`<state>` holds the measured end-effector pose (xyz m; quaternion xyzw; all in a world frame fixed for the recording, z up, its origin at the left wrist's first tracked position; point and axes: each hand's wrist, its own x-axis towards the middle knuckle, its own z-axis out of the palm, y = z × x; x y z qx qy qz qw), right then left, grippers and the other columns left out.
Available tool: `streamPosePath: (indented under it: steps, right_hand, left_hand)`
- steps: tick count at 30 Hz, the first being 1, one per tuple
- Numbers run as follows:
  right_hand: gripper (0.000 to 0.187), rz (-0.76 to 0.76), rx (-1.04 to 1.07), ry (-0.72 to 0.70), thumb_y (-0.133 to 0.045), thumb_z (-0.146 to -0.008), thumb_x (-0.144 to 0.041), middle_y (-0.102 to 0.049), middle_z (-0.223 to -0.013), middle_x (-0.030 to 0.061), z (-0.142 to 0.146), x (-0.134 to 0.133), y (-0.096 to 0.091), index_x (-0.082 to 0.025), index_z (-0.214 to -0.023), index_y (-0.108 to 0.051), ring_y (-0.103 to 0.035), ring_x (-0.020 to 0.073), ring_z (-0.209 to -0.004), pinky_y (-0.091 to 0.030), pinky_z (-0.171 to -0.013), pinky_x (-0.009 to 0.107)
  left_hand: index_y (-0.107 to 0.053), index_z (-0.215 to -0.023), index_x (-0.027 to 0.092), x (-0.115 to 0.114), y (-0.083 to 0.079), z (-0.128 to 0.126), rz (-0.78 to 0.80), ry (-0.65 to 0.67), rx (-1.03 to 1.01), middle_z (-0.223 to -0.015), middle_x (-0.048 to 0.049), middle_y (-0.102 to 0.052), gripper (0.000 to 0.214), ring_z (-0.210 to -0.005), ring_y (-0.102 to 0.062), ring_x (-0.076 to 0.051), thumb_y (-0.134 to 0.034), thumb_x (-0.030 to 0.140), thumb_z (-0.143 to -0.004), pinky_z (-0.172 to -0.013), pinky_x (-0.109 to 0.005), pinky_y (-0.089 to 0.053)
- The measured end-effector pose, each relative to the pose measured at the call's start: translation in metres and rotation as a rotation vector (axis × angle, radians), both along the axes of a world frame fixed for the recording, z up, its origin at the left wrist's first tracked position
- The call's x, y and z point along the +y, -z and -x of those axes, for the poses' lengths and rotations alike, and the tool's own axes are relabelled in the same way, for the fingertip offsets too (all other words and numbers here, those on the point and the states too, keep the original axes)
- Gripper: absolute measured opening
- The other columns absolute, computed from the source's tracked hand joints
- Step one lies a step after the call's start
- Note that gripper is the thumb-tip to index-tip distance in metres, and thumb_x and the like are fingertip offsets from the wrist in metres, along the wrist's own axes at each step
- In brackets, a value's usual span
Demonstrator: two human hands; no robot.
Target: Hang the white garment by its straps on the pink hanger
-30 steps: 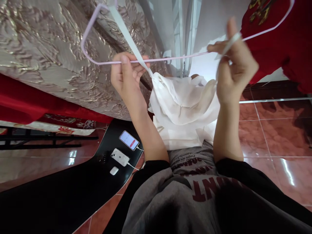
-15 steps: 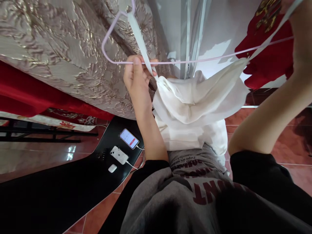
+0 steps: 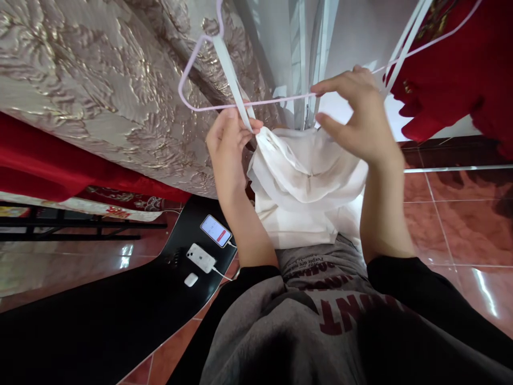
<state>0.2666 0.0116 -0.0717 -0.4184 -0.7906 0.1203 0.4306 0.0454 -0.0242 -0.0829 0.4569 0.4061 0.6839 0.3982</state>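
Note:
A pale pink wire hanger [image 3: 256,101] is held up in front of me. A white garment [image 3: 304,182] hangs from it by thin white straps, one on the left arm of the hanger [image 3: 230,64] and others at the upper right [image 3: 404,45]. My left hand [image 3: 230,141] pinches the left strap where it meets the garment, just below the hanger's bar. My right hand [image 3: 356,115] is at the hanger's bar near its middle, fingers curled with the fingertips on the wire.
Patterned gold-grey curtain fabric [image 3: 100,91] hangs at the left, red cloth [image 3: 449,75] at the right. A black surface [image 3: 120,299] at the lower left holds two phones [image 3: 215,231] on cables and a small white case [image 3: 191,279]. Glossy red floor tiles [image 3: 452,214] lie to the right.
My right hand has come down from the upper right, where it pulled a strap taut, to the middle of the hanger's bar. My left hand slid slightly down onto the strap's base.

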Motion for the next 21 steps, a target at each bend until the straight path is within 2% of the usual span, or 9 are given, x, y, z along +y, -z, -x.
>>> streamPosePath:
  steps: [3, 5, 7, 10, 12, 14, 17, 19, 21]
  right_hand:
    - [0.019, -0.138, 0.077, 0.106, -0.053, -0.082, -0.031, -0.061, -0.095, -0.0027, 0.015, -0.004, 0.017, -0.032, -0.1, -0.06, -0.052, 0.0147, -0.099, -0.025, -0.114, 0.042]
    - [0.018, -0.218, 0.152, 0.147, -0.045, -0.086, -0.032, -0.061, -0.092, -0.0032, 0.02, -0.008, 0.023, -0.033, -0.097, -0.06, -0.053, 0.0137, -0.097, -0.027, -0.114, 0.04]
    - [0.019, -0.243, 0.171, 0.129, -0.045, -0.086, -0.032, -0.061, -0.091, -0.0039, 0.023, -0.011, 0.027, -0.034, -0.098, -0.059, -0.053, 0.0132, -0.097, -0.026, -0.114, 0.039]
    - [0.02, -0.238, 0.177, 0.105, -0.046, -0.085, -0.032, -0.061, -0.093, -0.0041, 0.023, -0.012, 0.027, -0.035, -0.1, -0.058, -0.053, 0.013, -0.098, -0.025, -0.115, 0.038]
    - [0.021, -0.219, 0.17, 0.094, -0.047, -0.085, -0.031, -0.061, -0.094, -0.0041, 0.021, -0.011, 0.026, -0.036, -0.101, -0.058, -0.053, 0.0132, -0.098, -0.024, -0.116, 0.039]
    - [0.023, -0.204, 0.143, 0.086, -0.047, -0.084, -0.031, -0.061, -0.096, -0.0039, 0.018, -0.011, 0.025, -0.037, -0.103, -0.058, -0.053, 0.014, -0.099, -0.024, -0.116, 0.04]
    - [0.025, -0.22, 0.119, 0.089, -0.046, -0.084, -0.031, -0.061, -0.1, -0.0039, 0.016, -0.012, 0.025, -0.037, -0.105, -0.057, -0.052, 0.0149, -0.103, -0.024, -0.116, 0.042]
    - [0.027, -0.237, 0.115, 0.086, -0.046, -0.084, -0.029, -0.061, -0.103, -0.0044, 0.017, -0.013, 0.027, -0.037, -0.107, -0.056, -0.052, 0.0146, -0.105, -0.024, -0.116, 0.042]
    - [0.03, -0.234, 0.101, 0.078, -0.046, -0.084, -0.029, -0.06, -0.107, -0.0052, 0.021, -0.014, 0.028, -0.039, -0.111, -0.054, -0.051, 0.0143, -0.107, -0.024, -0.116, 0.042]
  left_hand:
    - [-0.07, -0.084, 0.011, -0.014, -0.005, 0.015, 0.018, 0.032, 0.126, -0.076, -0.0084, -0.065, 0.031, -0.074, -0.062, -0.019, -0.044, 0.022, -0.098, -0.076, -0.033, -0.045]
    - [-0.071, -0.081, 0.014, -0.025, -0.017, 0.02, 0.003, 0.083, 0.192, -0.077, -0.0081, -0.065, 0.035, -0.076, -0.062, -0.021, -0.041, 0.023, -0.098, -0.072, -0.032, -0.047]
    - [-0.07, -0.089, 0.017, -0.033, -0.035, 0.018, -0.021, 0.178, 0.158, -0.085, -0.0072, -0.064, 0.035, -0.084, -0.062, -0.022, -0.037, 0.024, -0.099, -0.068, -0.031, -0.048]
    - [-0.065, -0.103, 0.021, -0.035, -0.061, 0.013, -0.095, 0.298, 0.008, -0.112, -0.0023, -0.059, 0.047, -0.111, -0.053, -0.021, -0.019, 0.029, -0.101, -0.075, -0.029, -0.051]
    - [-0.065, -0.098, 0.023, -0.029, -0.068, 0.016, -0.201, 0.242, -0.026, -0.119, 0.003, -0.056, 0.064, -0.126, -0.04, -0.016, -0.003, 0.037, -0.1, -0.09, -0.024, -0.047]
    - [-0.063, -0.09, 0.024, -0.02, -0.064, 0.023, -0.27, 0.052, -0.027, -0.115, 0.0043, -0.059, 0.072, -0.131, -0.034, -0.013, 0.006, 0.039, -0.098, -0.096, -0.022, -0.043]
    - [-0.058, -0.094, 0.025, -0.009, -0.042, 0.032, -0.263, -0.245, -0.118, -0.12, 0.0077, -0.057, 0.05, -0.128, -0.038, -0.012, -0.008, 0.027, -0.101, -0.091, -0.027, -0.047]
    - [-0.054, -0.101, 0.024, -0.005, -0.026, 0.03, -0.186, -0.313, -0.201, -0.126, 0.006, -0.053, 0.029, -0.124, -0.044, -0.014, -0.024, 0.023, -0.099, -0.082, -0.028, -0.05]
    - [-0.054, -0.105, 0.019, -0.003, -0.016, 0.021, -0.08, -0.243, -0.221, -0.125, -0.0022, -0.055, 0.022, -0.115, -0.051, -0.019, -0.034, 0.026, -0.098, -0.069, -0.028, -0.05]
